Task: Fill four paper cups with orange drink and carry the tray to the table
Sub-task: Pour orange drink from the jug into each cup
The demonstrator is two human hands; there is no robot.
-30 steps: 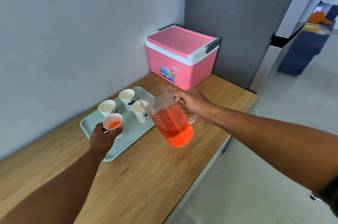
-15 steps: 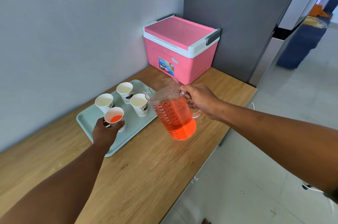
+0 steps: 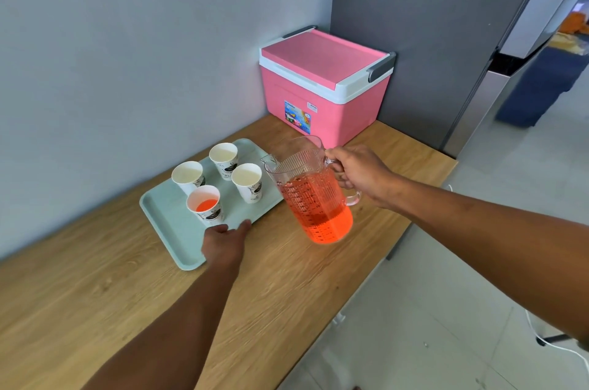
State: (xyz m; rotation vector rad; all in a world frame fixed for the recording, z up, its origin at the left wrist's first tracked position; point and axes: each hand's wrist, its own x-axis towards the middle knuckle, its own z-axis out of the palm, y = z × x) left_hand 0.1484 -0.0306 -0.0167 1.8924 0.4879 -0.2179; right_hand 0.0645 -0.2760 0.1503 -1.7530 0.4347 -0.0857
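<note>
A pale green tray [image 3: 161, 224] lies on the wooden counter with paper cups on it. The nearest cup [image 3: 204, 203] holds a little orange drink. The other three cups [image 3: 188, 175] [image 3: 223, 159] [image 3: 247, 181] look empty. My left hand [image 3: 224, 243] rests at the tray's near edge, just below the partly filled cup, fingers apart and holding nothing. My right hand [image 3: 358, 174] grips the handle of a clear pitcher [image 3: 314, 198], about half full of orange drink, held upright above the counter right of the tray.
A pink cooler box [image 3: 322, 83] with a white rim stands in the back corner against a grey panel. The wooden counter [image 3: 287, 278] ends at the right, with tiled floor beyond. A white cable [image 3: 561, 348] lies on the floor.
My left hand has let go of the partly filled cup and dropped back to the tray's near edge. The pitcher has tipped back to upright and shifted slightly right.
</note>
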